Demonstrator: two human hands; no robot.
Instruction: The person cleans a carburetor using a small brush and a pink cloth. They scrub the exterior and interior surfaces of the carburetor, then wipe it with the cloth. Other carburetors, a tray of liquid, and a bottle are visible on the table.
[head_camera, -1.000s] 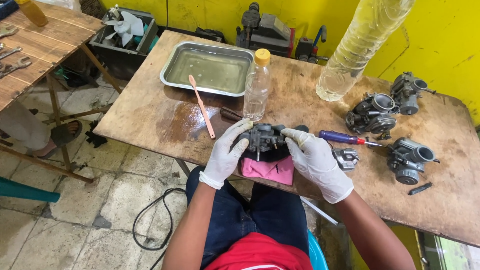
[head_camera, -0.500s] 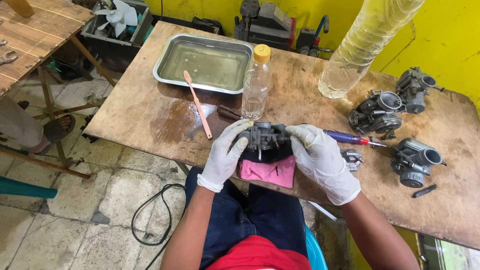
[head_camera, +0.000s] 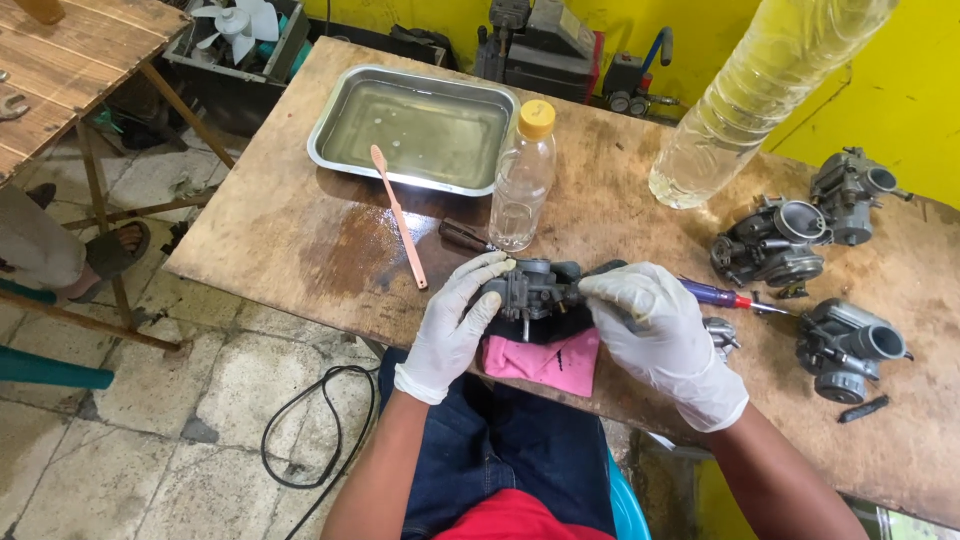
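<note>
Centre of the frame: a grey metal carburettor (head_camera: 535, 286) is gripped from both sides by two white-gloved hands. The left hand (head_camera: 452, 322) closes its fingers around the carburettor's left end; the right hand (head_camera: 660, 335) pinches its right end between thumb and fingertips. The carburettor sits just above a pink cloth (head_camera: 548, 362) with a dark patch on top, lying at the near edge of the wooden table (head_camera: 300, 235).

Just above the hands stands a small clear bottle with a yellow cap (head_camera: 523, 178), with a dark-handled tool (head_camera: 463, 236) lying at its base. To the left lies a pink toothbrush (head_camera: 398, 213), its head touching the rim of a steel tray (head_camera: 417, 127) holding liquid, in the upper centre-left.

Right of the right hand lies a purple-handled screwdriver (head_camera: 723, 295), beside a small metal part (head_camera: 720, 335). Further right rest three more carburettors (head_camera: 770, 245) (head_camera: 855, 190) (head_camera: 850, 348). A large clear plastic bottle (head_camera: 755, 100) of yellowish liquid occupies the upper right.
</note>
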